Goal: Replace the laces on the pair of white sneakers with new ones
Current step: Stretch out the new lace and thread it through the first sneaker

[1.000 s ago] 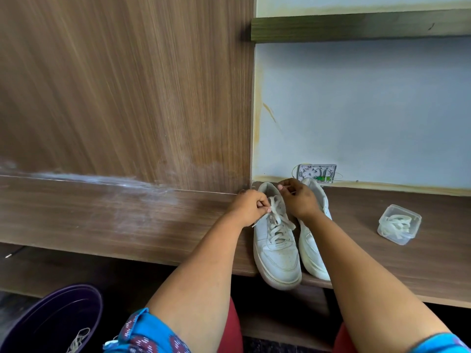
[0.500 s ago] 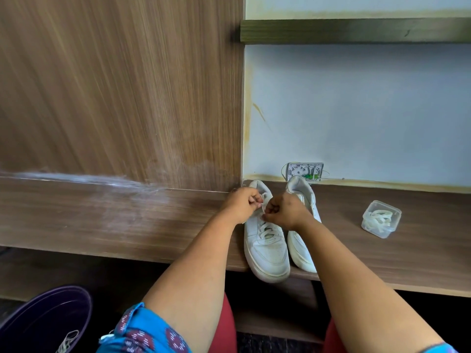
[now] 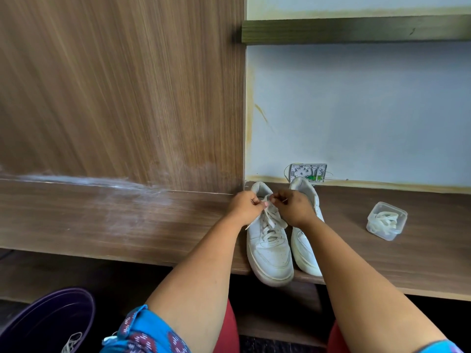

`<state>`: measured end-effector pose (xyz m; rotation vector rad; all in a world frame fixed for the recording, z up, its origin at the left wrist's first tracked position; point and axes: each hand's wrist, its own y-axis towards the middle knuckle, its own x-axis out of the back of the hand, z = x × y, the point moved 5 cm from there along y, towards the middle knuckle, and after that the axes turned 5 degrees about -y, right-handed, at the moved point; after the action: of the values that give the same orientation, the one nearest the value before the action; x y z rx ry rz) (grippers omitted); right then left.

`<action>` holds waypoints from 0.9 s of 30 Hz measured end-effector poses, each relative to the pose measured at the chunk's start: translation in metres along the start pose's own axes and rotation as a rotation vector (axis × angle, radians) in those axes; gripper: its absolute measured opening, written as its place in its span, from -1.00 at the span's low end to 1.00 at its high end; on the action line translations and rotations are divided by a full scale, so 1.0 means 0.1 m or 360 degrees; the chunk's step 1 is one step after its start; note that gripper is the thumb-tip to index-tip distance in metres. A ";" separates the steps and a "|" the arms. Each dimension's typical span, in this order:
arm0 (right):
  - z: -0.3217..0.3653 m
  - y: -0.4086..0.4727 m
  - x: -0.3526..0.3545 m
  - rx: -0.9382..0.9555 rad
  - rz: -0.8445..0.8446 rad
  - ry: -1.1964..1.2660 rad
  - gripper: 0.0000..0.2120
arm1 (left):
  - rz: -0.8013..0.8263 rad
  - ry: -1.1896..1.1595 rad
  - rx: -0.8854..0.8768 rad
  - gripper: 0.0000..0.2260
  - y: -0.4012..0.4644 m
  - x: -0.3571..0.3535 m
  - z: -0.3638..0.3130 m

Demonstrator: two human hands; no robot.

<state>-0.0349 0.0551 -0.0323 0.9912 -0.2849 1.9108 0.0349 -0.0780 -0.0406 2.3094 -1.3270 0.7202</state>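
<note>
Two white sneakers stand side by side on the wooden shelf, toes toward me. The left sneaker (image 3: 269, 248) is laced with a white lace (image 3: 270, 220). My left hand (image 3: 245, 206) and my right hand (image 3: 293, 206) meet over its tongue, each pinching an end of that lace at the top eyelets. The right sneaker (image 3: 304, 250) is partly hidden behind my right wrist. A clear plastic box (image 3: 386, 220) with white laces inside sits further right on the shelf.
The wooden shelf (image 3: 127, 225) runs along a wood panel and a pale wall. A small wall socket (image 3: 308, 172) sits behind the sneakers. A purple bin (image 3: 48, 319) holding a loose lace stands on the floor at lower left.
Both hands stayed at the top of the left sneaker, working the lace; they drew together over the tongue, then parted slightly. The camera view shifted a little.
</note>
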 end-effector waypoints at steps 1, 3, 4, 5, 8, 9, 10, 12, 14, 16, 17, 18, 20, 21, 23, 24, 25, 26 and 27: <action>0.00 0.01 -0.02 -0.0005 -0.0012 -0.0044 -0.87 | -0.0008 -0.0028 0.0017 -0.82 0.01 -0.01 0.00; 0.01 0.05 -0.05 -0.0029 -0.0024 -0.0049 -0.81 | 0.0017 -0.0117 0.0039 -0.90 0.02 -0.04 0.00; 0.02 0.07 -0.06 -0.0032 -0.0031 -0.0043 -0.81 | 0.0042 -0.0168 0.0051 -0.90 0.02 -0.04 0.00; 0.04 0.08 -0.07 -0.0029 -0.0037 -0.0060 -0.81 | 0.0066 -0.0230 0.0065 -0.87 0.03 -0.04 0.01; 0.08 0.13 -0.09 -0.0006 -0.0054 -0.0095 -0.85 | 0.0127 -0.0327 0.0122 -0.86 0.02 -0.02 0.05; 0.09 0.14 -0.10 -0.0025 -0.0070 -0.0065 -0.83 | 0.0148 -0.0346 0.0135 -0.90 0.02 -0.01 0.06; 0.08 0.15 -0.09 -0.0053 -0.0100 -0.0010 -0.79 | 0.0163 -0.0359 0.0137 -0.93 0.02 -0.01 0.07; 0.07 0.18 -0.09 -0.0135 -0.0181 0.0145 -0.73 | 0.0172 -0.0347 0.0118 -0.92 0.03 0.01 0.09; 0.06 0.19 -0.06 -0.0220 -0.0255 0.0296 -0.77 | 0.0181 -0.0322 0.0092 -0.91 0.02 0.02 0.09; 0.05 0.20 -0.04 -0.0229 -0.0212 0.0337 -0.76 | 0.0192 -0.0289 0.0058 -0.91 0.01 0.04 0.08; 0.04 0.19 -0.04 -0.0221 -0.0143 0.0293 -0.73 | 0.0194 -0.0257 0.0027 -0.90 0.01 0.05 0.07; 0.02 0.17 -0.05 -0.0224 -0.0081 0.0245 -0.74 | 0.0190 -0.0211 -0.0002 -0.90 0.01 0.05 0.06; -0.05 0.15 -0.06 -0.0260 -0.0061 0.0235 -0.85 | 0.0183 -0.0145 -0.0045 -0.89 0.01 0.06 0.06; -0.09 0.14 -0.04 -0.0265 -0.0086 0.0261 -0.90 | 0.0176 -0.0114 -0.0068 -0.89 0.02 0.06 0.05; -0.10 0.10 -0.01 -0.0213 -0.0057 0.0260 -0.94 | 0.0159 -0.0029 -0.0106 -0.90 0.01 0.07 0.03; -0.08 0.08 0.00 -0.0160 0.0018 0.0218 -0.95 | 0.0150 0.0007 -0.0118 -0.90 0.00 0.07 0.01; -0.06 0.05 -0.01 -0.0106 0.0098 0.0153 -0.95 | 0.0142 0.0034 -0.0130 -0.91 0.00 0.07 0.00; -0.03 0.02 -0.01 -0.0066 0.0148 0.0099 -0.93 | 0.0139 0.0058 -0.0134 -0.92 0.00 0.06 0.00; -0.02 0.00 -0.01 -0.0043 0.0161 0.0069 -0.90 | 0.0131 0.0073 -0.0141 -0.92 -0.01 0.06 -0.01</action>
<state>-0.0360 0.0555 -0.0344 0.9317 -0.3402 2.0125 0.0378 -0.0815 -0.0359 2.1675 -1.4115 0.7207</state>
